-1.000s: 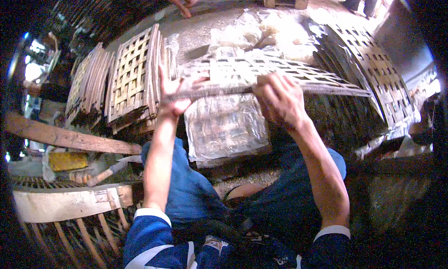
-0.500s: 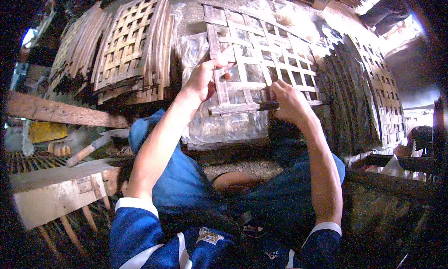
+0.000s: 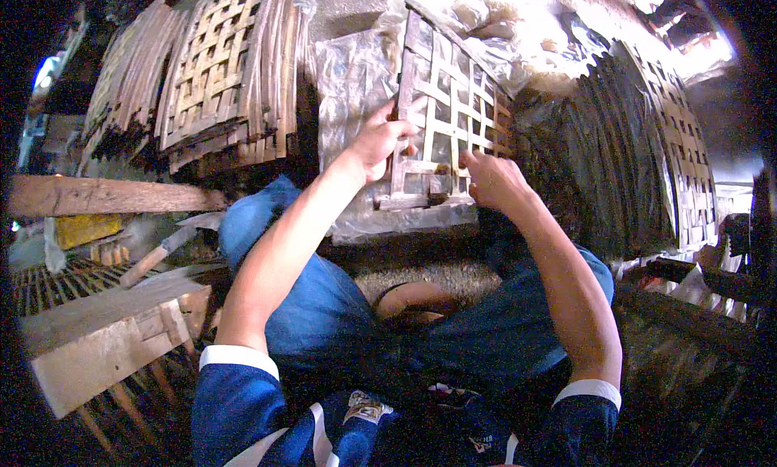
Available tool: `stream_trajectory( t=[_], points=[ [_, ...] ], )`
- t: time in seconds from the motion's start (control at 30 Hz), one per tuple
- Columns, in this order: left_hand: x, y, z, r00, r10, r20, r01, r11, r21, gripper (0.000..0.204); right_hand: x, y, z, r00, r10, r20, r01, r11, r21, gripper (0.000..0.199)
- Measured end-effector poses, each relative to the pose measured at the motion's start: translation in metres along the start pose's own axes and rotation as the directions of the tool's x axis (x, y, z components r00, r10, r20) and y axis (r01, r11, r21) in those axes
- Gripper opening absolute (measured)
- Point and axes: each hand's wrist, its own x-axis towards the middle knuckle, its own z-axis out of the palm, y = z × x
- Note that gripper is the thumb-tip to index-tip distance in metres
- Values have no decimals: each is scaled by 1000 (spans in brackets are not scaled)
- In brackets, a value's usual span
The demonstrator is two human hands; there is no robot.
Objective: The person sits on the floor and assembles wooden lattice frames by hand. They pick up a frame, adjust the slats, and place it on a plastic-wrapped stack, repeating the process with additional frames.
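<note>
A woven bamboo lattice panel (image 3: 443, 115) stands tilted in front of me, its open squares framed by darker wooden strips. My left hand (image 3: 380, 143) is closed around the panel's left frame strip. At the near right part of the panel, my right hand (image 3: 498, 182) has its fingers curled in against the lattice; the fingertips are partly hidden. Beneath the panel lies a flat bundle wrapped in clear plastic (image 3: 352, 87). A small brownish piece (image 3: 438, 189) shows at the panel's near edge, too blurred to name.
Stacks of lattice panels (image 3: 218, 58) lean at the left, with a darker stack (image 3: 599, 159) at the right. Crumpled plastic (image 3: 518, 22) lies beyond. On my left are a wooden beam (image 3: 113, 196), a hammer-like tool with a wooden handle (image 3: 158, 256) and a wooden block (image 3: 121, 350).
The panel has turned and now appears narrower, its right side angled away. Both hands have kept hold, and my left hand sits slightly further right in view.
</note>
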Motion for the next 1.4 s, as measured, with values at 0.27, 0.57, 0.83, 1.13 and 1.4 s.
stream_trajectory(
  t=[0.27, 0.57, 0.83, 1.13, 1.4],
  points=[
    [5, -19, 11, 990, -107, 92, 105, 994, 32, 54, 27, 49, -20, 979, 114, -167, -69, 964, 256, 33],
    [13, -25, 5, 984, -22, 178, -73, 857, 510, 43, 37, 40, -15, 987, 20, -158, 19, 971, 238, 39],
    [19, -24, -4, 989, -142, 45, 110, 899, 423, 43, 23, 46, 1, 936, -274, 220, 202, 932, 303, 30],
    [22, -28, 0, 994, -86, 66, 53, 915, 400, 42, 7, 44, 25, 900, -212, 381, 103, 952, 288, 29],
    [23, -33, 0, 997, -11, 72, -20, 912, 409, 42, 15, 43, 30, 898, -242, 368, 117, 936, 331, 29]
  ],
)
